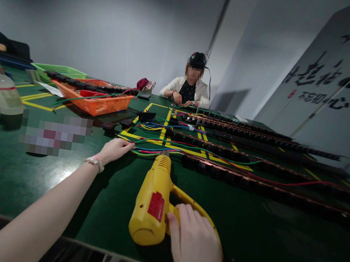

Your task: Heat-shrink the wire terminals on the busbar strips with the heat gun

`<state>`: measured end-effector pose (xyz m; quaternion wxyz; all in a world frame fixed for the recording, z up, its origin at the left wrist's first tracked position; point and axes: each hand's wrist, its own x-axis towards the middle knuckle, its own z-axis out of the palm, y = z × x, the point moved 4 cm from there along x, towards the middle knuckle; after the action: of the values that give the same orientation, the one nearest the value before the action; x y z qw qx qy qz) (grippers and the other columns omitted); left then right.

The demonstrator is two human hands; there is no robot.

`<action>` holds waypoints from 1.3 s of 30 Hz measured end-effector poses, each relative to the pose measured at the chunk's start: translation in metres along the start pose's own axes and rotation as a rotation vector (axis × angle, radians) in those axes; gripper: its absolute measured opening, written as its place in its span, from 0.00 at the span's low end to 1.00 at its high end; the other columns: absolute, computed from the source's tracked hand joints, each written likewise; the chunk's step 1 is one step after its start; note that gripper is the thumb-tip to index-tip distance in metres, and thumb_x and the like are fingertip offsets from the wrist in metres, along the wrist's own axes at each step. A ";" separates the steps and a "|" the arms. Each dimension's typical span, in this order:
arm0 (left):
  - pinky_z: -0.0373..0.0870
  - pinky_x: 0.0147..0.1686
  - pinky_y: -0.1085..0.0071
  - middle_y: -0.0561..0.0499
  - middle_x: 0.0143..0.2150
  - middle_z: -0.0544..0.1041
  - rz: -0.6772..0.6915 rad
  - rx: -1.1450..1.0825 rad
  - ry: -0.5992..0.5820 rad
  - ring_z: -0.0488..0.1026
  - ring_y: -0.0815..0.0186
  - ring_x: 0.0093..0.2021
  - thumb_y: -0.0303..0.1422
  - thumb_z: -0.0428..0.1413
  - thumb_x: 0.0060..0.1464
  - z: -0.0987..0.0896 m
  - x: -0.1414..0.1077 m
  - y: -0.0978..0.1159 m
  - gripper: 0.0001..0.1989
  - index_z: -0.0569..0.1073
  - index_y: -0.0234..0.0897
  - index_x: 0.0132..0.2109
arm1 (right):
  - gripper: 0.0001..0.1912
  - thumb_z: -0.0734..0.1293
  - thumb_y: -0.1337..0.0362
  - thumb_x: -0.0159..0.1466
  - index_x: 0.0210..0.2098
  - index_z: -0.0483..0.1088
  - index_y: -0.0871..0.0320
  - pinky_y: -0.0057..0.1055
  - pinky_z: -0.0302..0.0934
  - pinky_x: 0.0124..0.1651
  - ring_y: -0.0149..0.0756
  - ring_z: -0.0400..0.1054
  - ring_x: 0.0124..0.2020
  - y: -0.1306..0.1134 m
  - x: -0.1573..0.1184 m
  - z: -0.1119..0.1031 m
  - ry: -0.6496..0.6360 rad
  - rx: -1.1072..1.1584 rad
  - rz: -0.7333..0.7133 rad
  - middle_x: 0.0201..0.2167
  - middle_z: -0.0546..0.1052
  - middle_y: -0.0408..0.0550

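Note:
My right hand (pixel 195 240) is wrapped round the handle of a yellow heat gun (pixel 151 207) with a red label. The gun's nozzle points away from me, at a bundle of blue, red and green wires (pixel 155 150). My left hand (pixel 116 149) pinches the left end of these wires between thumb and fingers. From the bundle's right side a long black strip (pixel 237 178) with a copper-coloured edge runs to the right across the green table (pixel 101 221). A long red wire and a green wire lie just behind it.
More black strips (pixel 248 131) lie further back. An orange basket (pixel 99 105) and a green basket (pixel 60 70) stand at back left, a bottle (pixel 4 93) at far left. A person (pixel 188 91) in a white jacket sits across the table.

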<state>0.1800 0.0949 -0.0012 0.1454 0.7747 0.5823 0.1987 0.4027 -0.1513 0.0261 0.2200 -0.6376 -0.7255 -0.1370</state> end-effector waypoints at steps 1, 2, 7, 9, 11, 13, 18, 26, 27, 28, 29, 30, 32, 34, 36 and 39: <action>0.49 0.24 0.72 0.51 0.21 0.68 0.001 0.001 -0.002 0.65 0.65 0.24 0.54 0.39 0.54 0.000 0.000 0.000 0.29 0.71 0.38 0.25 | 0.19 0.50 0.59 0.69 0.31 0.67 0.56 0.34 0.52 0.33 0.38 0.66 0.29 -0.005 0.000 0.001 0.001 0.005 -0.001 0.28 0.73 0.46; 0.49 0.24 0.72 0.51 0.21 0.68 0.003 0.004 -0.003 0.65 0.65 0.24 0.54 0.39 0.54 0.000 0.000 0.000 0.29 0.71 0.38 0.24 | 0.19 0.50 0.60 0.69 0.31 0.67 0.56 0.34 0.52 0.33 0.38 0.67 0.29 -0.010 0.000 0.002 0.003 0.010 -0.003 0.28 0.73 0.47; 0.49 0.23 0.71 0.50 0.22 0.70 0.008 0.019 0.006 0.65 0.65 0.25 0.54 0.39 0.54 0.001 0.001 -0.001 0.29 0.72 0.38 0.24 | 0.19 0.49 0.59 0.69 0.35 0.68 0.58 0.37 0.54 0.36 0.41 0.67 0.32 -0.031 0.002 0.008 0.008 0.050 -0.030 0.31 0.74 0.49; 0.49 0.23 0.71 0.50 0.23 0.71 0.012 0.019 0.011 0.66 0.64 0.25 0.54 0.39 0.54 0.002 0.002 -0.002 0.30 0.74 0.38 0.26 | 0.20 0.49 0.58 0.68 0.36 0.68 0.58 0.38 0.54 0.36 0.42 0.67 0.33 -0.039 0.004 0.011 -0.006 0.075 -0.043 0.32 0.74 0.50; 0.49 0.23 0.71 0.49 0.24 0.72 0.016 0.020 0.014 0.67 0.64 0.26 0.55 0.38 0.54 0.003 0.003 -0.003 0.30 0.75 0.38 0.27 | 0.21 0.49 0.56 0.68 0.38 0.68 0.58 0.38 0.55 0.37 0.43 0.67 0.34 -0.046 0.007 0.013 -0.030 0.106 -0.060 0.33 0.74 0.50; 0.51 0.24 0.72 0.49 0.26 0.74 0.014 0.012 0.006 0.68 0.63 0.28 0.55 0.38 0.54 0.004 0.005 -0.006 0.31 0.76 0.38 0.29 | 0.22 0.49 0.53 0.68 0.40 0.69 0.58 0.39 0.56 0.37 0.44 0.67 0.34 -0.053 0.011 0.015 -0.062 0.143 -0.081 0.33 0.74 0.50; 0.56 0.28 0.73 0.47 0.29 0.77 -0.005 -0.036 0.007 0.70 0.61 0.31 0.56 0.38 0.53 0.005 0.009 -0.011 0.32 0.77 0.36 0.32 | 0.32 0.47 0.42 0.65 0.45 0.69 0.59 0.40 0.58 0.38 0.44 0.67 0.36 -0.059 0.012 0.016 -0.111 0.231 -0.121 0.36 0.74 0.51; 0.55 0.27 0.72 0.48 0.27 0.75 -0.027 -0.046 0.016 0.69 0.62 0.29 0.57 0.39 0.52 0.005 0.009 -0.012 0.33 0.77 0.36 0.31 | 0.45 0.58 0.30 0.50 0.52 0.66 0.59 0.42 0.59 0.45 0.45 0.68 0.41 -0.053 0.006 0.022 -0.108 0.337 -0.124 0.42 0.74 0.50; 0.55 0.26 0.72 0.48 0.26 0.75 -0.026 -0.044 0.017 0.68 0.62 0.29 0.57 0.39 0.52 0.005 0.009 -0.012 0.33 0.77 0.36 0.31 | 0.43 0.60 0.32 0.51 0.52 0.65 0.58 0.42 0.60 0.45 0.44 0.68 0.41 -0.052 0.005 0.022 -0.121 0.350 -0.118 0.42 0.74 0.49; 0.55 0.26 0.72 0.48 0.26 0.75 -0.022 -0.040 0.018 0.68 0.62 0.29 0.57 0.39 0.52 0.005 0.009 -0.011 0.33 0.76 0.36 0.30 | 0.41 0.61 0.33 0.51 0.52 0.65 0.57 0.42 0.60 0.46 0.44 0.68 0.42 -0.051 0.006 0.022 -0.132 0.362 -0.112 0.43 0.74 0.48; 0.54 0.26 0.72 0.48 0.25 0.74 -0.016 -0.033 0.020 0.68 0.62 0.28 0.56 0.39 0.53 0.004 0.008 -0.011 0.32 0.76 0.36 0.29 | 0.40 0.61 0.33 0.51 0.51 0.65 0.56 0.42 0.60 0.46 0.44 0.68 0.42 -0.049 0.006 0.021 -0.143 0.376 -0.107 0.43 0.74 0.47; 0.54 0.26 0.72 0.49 0.25 0.74 -0.008 -0.026 0.021 0.67 0.63 0.28 0.56 0.39 0.53 0.004 0.008 -0.009 0.32 0.76 0.36 0.29 | 0.39 0.62 0.34 0.51 0.51 0.65 0.56 0.42 0.60 0.47 0.44 0.68 0.43 -0.047 0.006 0.019 -0.154 0.390 -0.102 0.43 0.74 0.47; 0.53 0.25 0.72 0.49 0.25 0.74 0.013 -0.009 0.018 0.67 0.64 0.27 0.55 0.38 0.54 0.003 0.006 -0.006 0.31 0.75 0.36 0.27 | 0.37 0.64 0.35 0.50 0.49 0.66 0.55 0.42 0.60 0.47 0.44 0.68 0.43 -0.041 0.007 0.017 -0.173 0.417 -0.094 0.42 0.75 0.46; 0.52 0.25 0.72 0.49 0.25 0.73 0.034 0.002 0.011 0.66 0.64 0.27 0.54 0.38 0.54 0.002 0.004 -0.003 0.31 0.74 0.36 0.26 | 0.36 0.66 0.36 0.48 0.47 0.67 0.54 0.42 0.59 0.48 0.43 0.68 0.43 -0.033 0.008 0.014 -0.175 0.444 -0.090 0.41 0.75 0.45; 0.51 0.25 0.72 0.50 0.25 0.73 0.042 0.000 0.008 0.66 0.65 0.26 0.54 0.38 0.55 0.001 0.002 -0.001 0.30 0.73 0.37 0.25 | 0.35 0.68 0.37 0.46 0.45 0.68 0.54 0.42 0.59 0.50 0.44 0.69 0.43 -0.024 0.008 0.010 -0.165 0.456 -0.073 0.41 0.76 0.46; 0.50 0.24 0.72 0.51 0.24 0.71 0.035 0.000 0.008 0.65 0.66 0.25 0.53 0.39 0.55 0.000 0.000 0.001 0.29 0.72 0.37 0.25 | 0.33 0.71 0.41 0.45 0.43 0.69 0.55 0.40 0.60 0.49 0.44 0.69 0.42 -0.013 0.008 0.006 -0.149 0.441 -0.034 0.39 0.76 0.47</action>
<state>0.1807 0.0949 -0.0005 0.1394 0.7841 0.5691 0.2045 0.3887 -0.1439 0.0261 0.2974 -0.5703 -0.7626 0.0689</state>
